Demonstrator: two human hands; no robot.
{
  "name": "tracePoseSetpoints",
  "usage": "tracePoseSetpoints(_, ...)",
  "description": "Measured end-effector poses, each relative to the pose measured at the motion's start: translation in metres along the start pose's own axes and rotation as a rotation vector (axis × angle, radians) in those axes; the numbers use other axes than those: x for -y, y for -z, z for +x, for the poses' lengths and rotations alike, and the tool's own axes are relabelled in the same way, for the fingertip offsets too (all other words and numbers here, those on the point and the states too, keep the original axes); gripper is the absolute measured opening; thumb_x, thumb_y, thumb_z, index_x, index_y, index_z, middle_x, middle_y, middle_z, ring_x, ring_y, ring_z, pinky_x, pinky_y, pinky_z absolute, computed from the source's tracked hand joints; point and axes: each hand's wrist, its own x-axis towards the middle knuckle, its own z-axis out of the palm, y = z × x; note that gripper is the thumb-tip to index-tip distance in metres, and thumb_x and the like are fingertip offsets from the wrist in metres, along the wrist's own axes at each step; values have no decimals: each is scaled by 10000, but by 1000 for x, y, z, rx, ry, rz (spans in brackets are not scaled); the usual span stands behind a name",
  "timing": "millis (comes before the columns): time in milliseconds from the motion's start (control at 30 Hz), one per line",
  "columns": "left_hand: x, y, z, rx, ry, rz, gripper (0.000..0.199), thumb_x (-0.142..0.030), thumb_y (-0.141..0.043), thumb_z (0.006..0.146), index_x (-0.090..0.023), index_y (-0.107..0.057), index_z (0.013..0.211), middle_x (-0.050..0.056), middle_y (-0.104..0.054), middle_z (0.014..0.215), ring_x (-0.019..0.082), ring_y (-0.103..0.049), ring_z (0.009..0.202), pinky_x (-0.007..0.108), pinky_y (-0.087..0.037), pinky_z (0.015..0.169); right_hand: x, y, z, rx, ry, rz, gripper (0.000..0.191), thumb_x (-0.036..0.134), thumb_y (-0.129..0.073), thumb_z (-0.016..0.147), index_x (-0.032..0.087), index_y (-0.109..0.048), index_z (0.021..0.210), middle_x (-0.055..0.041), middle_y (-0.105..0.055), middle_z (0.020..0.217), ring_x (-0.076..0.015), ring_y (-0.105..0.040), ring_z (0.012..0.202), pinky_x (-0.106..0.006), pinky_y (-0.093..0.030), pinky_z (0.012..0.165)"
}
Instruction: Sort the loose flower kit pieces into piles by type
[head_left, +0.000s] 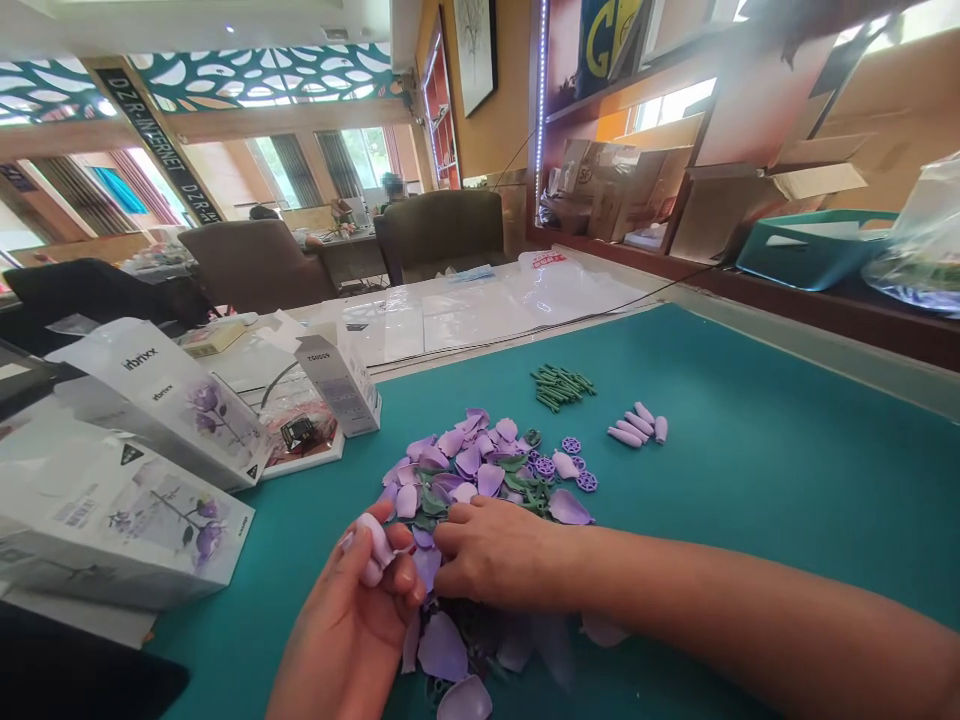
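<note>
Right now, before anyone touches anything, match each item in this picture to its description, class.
Items:
1. Stems
2. Buds
3. Left hand
4. Boxes

Descriptions:
A. Holding a pale piece
B. Green, piled on the teal mat
C. Printed, lying beside the mat
D. Lilac, lying side by side

Pairs: 1-B, 2-D, 3-A, 4-C.

Two hands (495, 552) show, with three white cardboard boxes (161, 400) nearby. Five lilac bud pieces (637, 425) and four slotted purple discs (571, 445) lie on the counter (750, 480).
</note>
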Motion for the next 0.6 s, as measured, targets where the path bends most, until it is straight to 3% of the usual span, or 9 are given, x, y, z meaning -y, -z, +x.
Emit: tracePoseSetpoints(600,1,5,6,-25,1,16,147,-281,-624,807,-201,-673,920,-1,-583,699,83,-489,488,214,-472,435,2,-6,-7,-48,-69,-35,91,247,-567,883,219,-650,860,-62,-574,884,-199,-445,777,-324,-342,596)
